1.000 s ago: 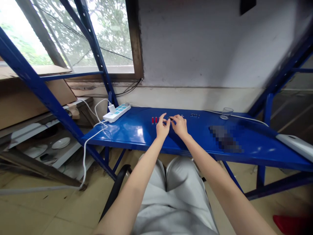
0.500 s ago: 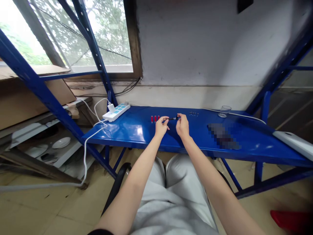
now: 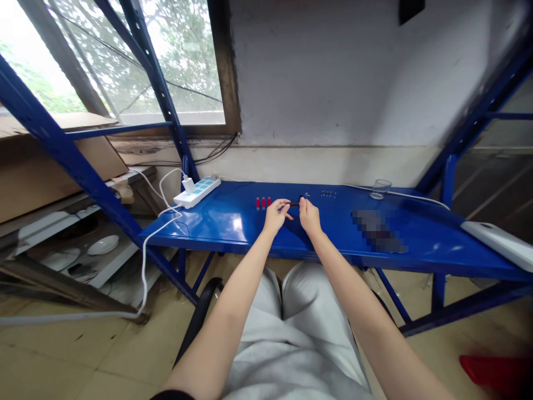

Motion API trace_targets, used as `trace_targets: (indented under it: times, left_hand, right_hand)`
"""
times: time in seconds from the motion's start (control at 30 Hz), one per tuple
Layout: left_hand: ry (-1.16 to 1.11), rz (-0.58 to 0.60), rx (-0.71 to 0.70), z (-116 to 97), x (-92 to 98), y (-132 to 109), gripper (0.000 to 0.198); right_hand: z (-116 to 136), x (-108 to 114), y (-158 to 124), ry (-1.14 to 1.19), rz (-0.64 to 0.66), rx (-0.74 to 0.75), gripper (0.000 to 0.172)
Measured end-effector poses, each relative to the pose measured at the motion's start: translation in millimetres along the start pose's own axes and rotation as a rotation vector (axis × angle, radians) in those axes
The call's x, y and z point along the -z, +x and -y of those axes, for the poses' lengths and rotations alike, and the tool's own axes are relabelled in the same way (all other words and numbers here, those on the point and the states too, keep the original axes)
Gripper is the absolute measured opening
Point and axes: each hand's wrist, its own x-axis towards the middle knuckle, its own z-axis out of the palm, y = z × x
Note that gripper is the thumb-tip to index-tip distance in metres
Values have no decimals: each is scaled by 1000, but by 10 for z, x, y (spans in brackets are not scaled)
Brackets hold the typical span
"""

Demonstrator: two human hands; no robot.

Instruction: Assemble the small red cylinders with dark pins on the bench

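My left hand (image 3: 275, 215) is closed in a pinch around one end of a thin dark pen-like object (image 3: 294, 204). The other end sits in the fingers of my right hand (image 3: 309, 215), also closed, with a small black piece showing at its fingertips. Held level, the object spans the short gap between the hands, just above the blue table (image 3: 216, 222). Several small red cylinders (image 3: 264, 203) stand in a row beside my left hand. Beyond my right hand lie several tiny metallic pieces (image 3: 328, 194), too small to name.
At the table's left end is a white power strip (image 3: 197, 191) with a plug and cable. A clear glass (image 3: 380, 189) stands at the back right, near a blurred-out dark item (image 3: 378, 230). A white object (image 3: 497, 244) lies along the right edge. Blue frame posts rise at both ends.
My right hand has closed in on the pen-like object, covering the silvery section that showed before. A tiny shiny piece now shows on the table just beyond its fingertips.
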Motion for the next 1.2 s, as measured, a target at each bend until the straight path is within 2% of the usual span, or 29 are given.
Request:
trace_targets:
  times: [0.27,0.53,1.03,1.2]
  left_hand:
    - [48,15,-7,-22,-22,-9,21]
    - [138,-5,-51,55,-24,-8,17]
    - [214,-110,25,65,-24,-18,45]
    - [225,-99,57,50,-21,-21,48]
  right_hand:
    - [6,-15,-1,-13,-19,38,50]
    - [46,-27,-13,-27,4,58,50]
    - [48,-71,-17,-63,30,103,51]
    - [65,-62,-17,-57,44,98,52]
